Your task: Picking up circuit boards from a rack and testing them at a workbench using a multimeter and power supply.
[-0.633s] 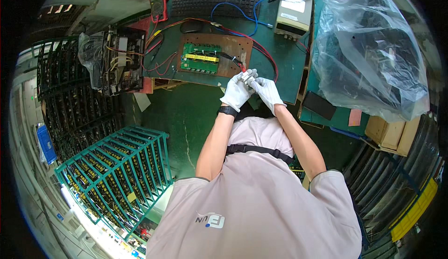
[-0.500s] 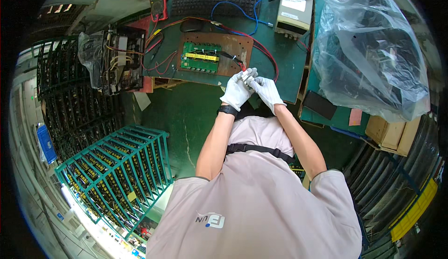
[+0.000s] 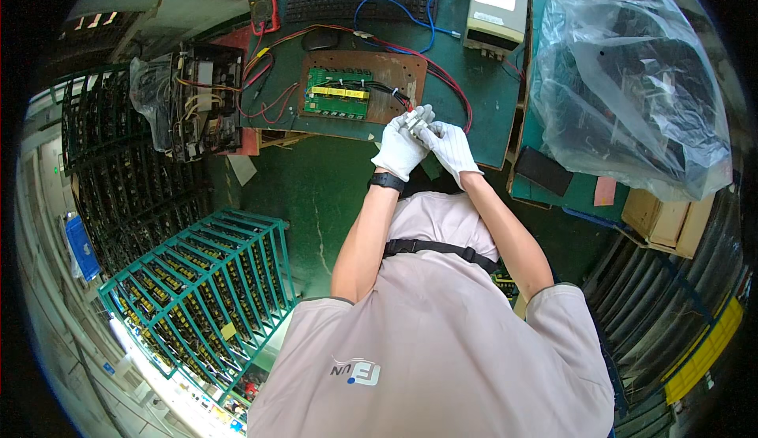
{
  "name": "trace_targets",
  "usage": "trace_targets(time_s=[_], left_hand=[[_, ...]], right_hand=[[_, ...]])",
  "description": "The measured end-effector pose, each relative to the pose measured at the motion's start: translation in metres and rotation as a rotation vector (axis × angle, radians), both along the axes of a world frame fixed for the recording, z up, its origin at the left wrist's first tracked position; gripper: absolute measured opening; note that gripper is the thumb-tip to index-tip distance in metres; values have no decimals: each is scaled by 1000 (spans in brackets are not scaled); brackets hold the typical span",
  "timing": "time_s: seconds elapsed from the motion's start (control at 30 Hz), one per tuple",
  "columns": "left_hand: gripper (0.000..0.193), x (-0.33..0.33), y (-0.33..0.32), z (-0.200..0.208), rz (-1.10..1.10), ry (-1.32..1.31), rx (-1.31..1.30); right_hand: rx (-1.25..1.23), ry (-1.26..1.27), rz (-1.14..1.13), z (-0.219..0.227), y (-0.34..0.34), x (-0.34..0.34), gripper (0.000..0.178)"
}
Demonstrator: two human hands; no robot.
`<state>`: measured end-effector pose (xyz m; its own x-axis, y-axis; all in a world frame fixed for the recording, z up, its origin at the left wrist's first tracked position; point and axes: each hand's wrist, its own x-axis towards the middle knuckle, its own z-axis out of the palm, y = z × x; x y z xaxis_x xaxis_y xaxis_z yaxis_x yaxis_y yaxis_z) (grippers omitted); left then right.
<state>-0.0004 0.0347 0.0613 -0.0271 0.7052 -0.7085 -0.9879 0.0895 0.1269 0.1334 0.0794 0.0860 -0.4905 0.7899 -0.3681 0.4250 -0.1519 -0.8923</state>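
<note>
In white gloves, both hands meet at the bench's front edge. My left hand [image 3: 400,151] grips a white wire connector [image 3: 415,121] whose red and black wires [image 3: 387,91] run back to a green circuit board [image 3: 338,95]. Fingers bent, my right hand [image 3: 450,149] pinches the connector from the other side; the gloves partly cover it. The board, with yellow-topped parts in a row, lies on a brown base board [image 3: 403,75] just beyond my hands.
On the green workbench [image 3: 485,106] are a red multimeter [image 3: 263,5], a mouse [image 3: 320,39], a keyboard [image 3: 363,2] and a grey box-shaped device [image 3: 495,12]. Red and blue cables cross it. Plastic sheeting [image 3: 632,91] covers something at right. A green rack [image 3: 205,280] of boards stands at left.
The view has shifted slightly. Both hands stay at the connector, with the right fingers moved a little around it.
</note>
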Motion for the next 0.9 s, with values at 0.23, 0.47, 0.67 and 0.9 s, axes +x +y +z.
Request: trace_targets(time_s=[0.23,0.47,0.67,0.9], left_hand=[[42,-1,0,1,-18,2,17],[43,0,1,4,-67,58,8],[42,-1,-2,1,-119,116,49],[42,-9,-7,-5,-286,258,102]], right_hand=[[-61,82,-77,-1,-3,-1,45],[-123,88,-77,-2,1,-1,43],[-200,103,-76,3,4,4,44],[-103,35,-30,-5,5,5,41]])
